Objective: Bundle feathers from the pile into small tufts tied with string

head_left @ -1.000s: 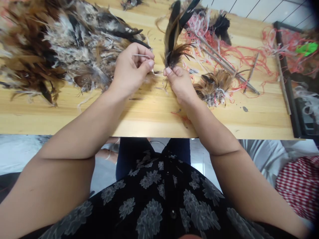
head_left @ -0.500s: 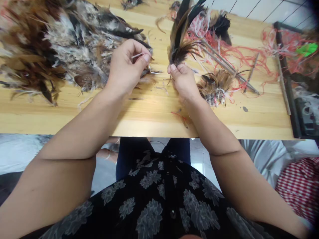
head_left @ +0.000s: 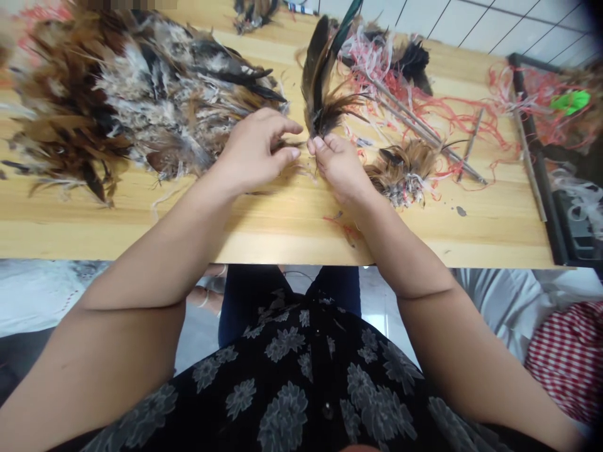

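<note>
My right hand (head_left: 335, 156) pinches a bunch of dark and brown feathers (head_left: 321, 94) by its lower end, the long feathers pointing up and away. Just to its left, my left hand (head_left: 264, 147) has its thumb and fingers apart, with nothing visible between them. A large heap of brown, grey and white feathers (head_left: 164, 88) lies beyond and to the left of that hand. Near my right wrist rests a smaller bundle of brown feathers (head_left: 407, 172) with fluffy grey ends.
Red and white strings (head_left: 452, 107) tangle at the back right, around thin sticks (head_left: 424, 129). A dark-framed tray (head_left: 534, 144) at the right holds more strings and a bright green piece (head_left: 571, 102). The wooden table (head_left: 282, 242) ends just before my body.
My left thumb and fingers have parted; the thin white strand pinched there before is no longer seen in them. The left hand has come closer to the feather bunch, still held in my right.
</note>
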Motion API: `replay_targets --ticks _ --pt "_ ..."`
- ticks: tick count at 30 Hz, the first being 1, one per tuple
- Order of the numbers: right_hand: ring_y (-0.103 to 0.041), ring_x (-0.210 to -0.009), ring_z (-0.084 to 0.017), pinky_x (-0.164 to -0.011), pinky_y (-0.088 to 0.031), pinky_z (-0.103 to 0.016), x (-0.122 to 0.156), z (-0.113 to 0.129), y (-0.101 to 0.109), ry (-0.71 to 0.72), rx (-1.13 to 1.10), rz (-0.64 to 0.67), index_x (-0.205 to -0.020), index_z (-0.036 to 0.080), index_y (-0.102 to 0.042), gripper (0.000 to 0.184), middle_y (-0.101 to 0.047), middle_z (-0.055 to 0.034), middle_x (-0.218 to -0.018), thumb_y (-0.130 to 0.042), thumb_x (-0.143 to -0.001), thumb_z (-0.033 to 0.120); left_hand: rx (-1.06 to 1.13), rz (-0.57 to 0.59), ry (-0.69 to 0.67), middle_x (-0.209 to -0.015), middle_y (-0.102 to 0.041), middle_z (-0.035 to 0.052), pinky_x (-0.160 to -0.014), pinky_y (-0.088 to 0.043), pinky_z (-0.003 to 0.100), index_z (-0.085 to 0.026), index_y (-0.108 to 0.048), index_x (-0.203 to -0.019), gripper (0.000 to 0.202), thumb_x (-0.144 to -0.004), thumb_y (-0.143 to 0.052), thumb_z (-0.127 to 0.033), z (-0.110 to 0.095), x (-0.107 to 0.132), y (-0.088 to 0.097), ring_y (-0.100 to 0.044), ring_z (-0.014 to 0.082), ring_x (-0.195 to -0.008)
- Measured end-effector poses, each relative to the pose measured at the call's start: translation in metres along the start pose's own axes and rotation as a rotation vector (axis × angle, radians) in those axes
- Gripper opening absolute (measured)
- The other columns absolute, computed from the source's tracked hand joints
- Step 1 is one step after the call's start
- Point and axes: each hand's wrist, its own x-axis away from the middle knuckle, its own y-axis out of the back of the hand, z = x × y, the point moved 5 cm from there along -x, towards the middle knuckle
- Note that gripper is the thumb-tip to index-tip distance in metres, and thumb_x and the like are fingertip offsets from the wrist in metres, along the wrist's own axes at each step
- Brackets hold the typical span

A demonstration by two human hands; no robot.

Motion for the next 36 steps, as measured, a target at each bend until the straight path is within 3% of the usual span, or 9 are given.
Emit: replay_targets --ticks 2,5,8,11,16,22,27,32,36 --pt "-0.041 -0.068 -0.008 -0.069 -0.042 -0.019 0.003 0.002 -0.002 -0.035 -0.018 0.001 -0.088 0.021 -0.05 0.039 -0.036 0.0051 -0.075 -0.053 -0.12 0.042 0.077 0.021 -0.012 -0.11 -0.079 0.008 -0.103 -0.054 0.041 -0.02 -0.087 -0.105 0.025 -0.091 -0.101 -0.036 -0.006 0.001 -0.002 -0.067 0.0281 -0.099" --pt "-0.041 -0.07 -0.009 -0.069 -0.04 -0.021 0.008 0.011 -0.004 -0.056 -0.039 0.002 -0.085 0.022 -0.048 0.038 -0.038 0.0055 -0.073 -0.06 -0.118 0.037 0.299 0.076 0.003 -0.085 -0.072 0.0042 -0.08 -0.053 0.034 -0.019 -0.081 -0.087 0.042 -0.098 -0.096 -0.057 -0.008 0.002 -0.013 -0.062 0.022 -0.081" --pt "-0.038 -0.066 -0.008 -0.066 -0.035 -0.022 0.014 0.02 -0.008 -0.096 -0.09 0.043 -0.08 0.022 -0.048 0.04 -0.039 0.0067 -0.068 -0.061 -0.117 0.03 0.441 0.077 0.012 -0.073 -0.066 0.0024 -0.067 -0.047 0.032 -0.02 -0.077 -0.076 0.056 -0.094 -0.097 -0.069 -0.006 0.002 -0.024 -0.057 0.0186 -0.069" --pt "-0.033 -0.061 -0.007 -0.062 -0.029 -0.023 0.017 0.027 -0.01 -0.12 -0.15 0.068 -0.075 0.02 -0.052 0.043 -0.039 0.008 -0.062 -0.064 -0.116 0.024 0.535 0.094 0.032 -0.075 -0.07 0.0032 -0.067 -0.052 0.032 -0.019 -0.079 -0.076 0.061 -0.086 -0.103 -0.074 -0.003 0.002 -0.029 -0.064 0.0191 -0.069" --pt "-0.031 -0.059 -0.007 -0.059 -0.025 -0.025 0.017 0.027 -0.014 -0.147 -0.299 0.147 -0.074 0.017 -0.058 0.042 -0.04 0.0089 -0.059 -0.073 -0.111 0.027 0.706 0.191 0.114 -0.081 -0.076 0.0033 -0.075 -0.063 0.034 -0.02 -0.08 -0.082 0.058 -0.078 -0.112 -0.068 0.001 0.003 -0.027 -0.075 0.0221 -0.076" --pt "-0.04 -0.065 -0.007 -0.057 -0.029 -0.023 0.016 0.029 -0.016 0.005 -0.398 0.27 -0.078 0.017 -0.063 0.059 -0.049 0.0061 -0.067 -0.095 -0.088 0.066 0.747 0.278 0.183 -0.084 -0.077 0.0056 -0.085 -0.067 0.04 -0.02 -0.078 -0.088 0.053 -0.079 -0.114 -0.058 -0.003 0.008 -0.021 -0.079 0.0263 -0.084" --pt "-0.032 -0.058 -0.005 -0.053 -0.028 -0.021 0.011 0.021 -0.013 -0.06 -0.392 0.261 -0.084 0.017 -0.068 0.057 -0.045 0.0084 -0.061 -0.093 -0.089 0.068 0.738 0.141 0.203 -0.088 -0.077 0.0023 -0.087 -0.064 0.038 -0.023 -0.077 -0.095 0.052 -0.079 -0.114 -0.056 -0.002 0.007 -0.02 -0.077 0.0253 -0.091" --pt "-0.061 -0.076 -0.01 -0.067 -0.052 -0.021 0.011 0.025 -0.005 -0.081 -0.388 0.181 -0.085 0.018 -0.073 0.055 -0.069 0.0016 -0.077 -0.103 -0.077 0.064 0.761 0.017 0.217 -0.082 -0.072 0.003 -0.09 -0.062 0.043 -0.027 -0.078 -0.1 0.049 -0.082 -0.109 -0.06 0.013 0.001 -0.016 -0.075 0.0289 -0.098" --pt "-0.074 -0.094 -0.015 -0.087 -0.065 -0.027 0.014 0.032 0.0 -0.089 -0.384 0.106 -0.081 0.021 -0.074 0.049 -0.08 -0.002 -0.087 -0.103 -0.079 0.06 0.718 0.041 0.212 -0.085 -0.075 0.0016 -0.093 -0.062 0.045 -0.032 -0.076 -0.105 0.047 -0.085 -0.106 -0.062 0.018 -0.002 -0.016 -0.076 0.0315 -0.113"
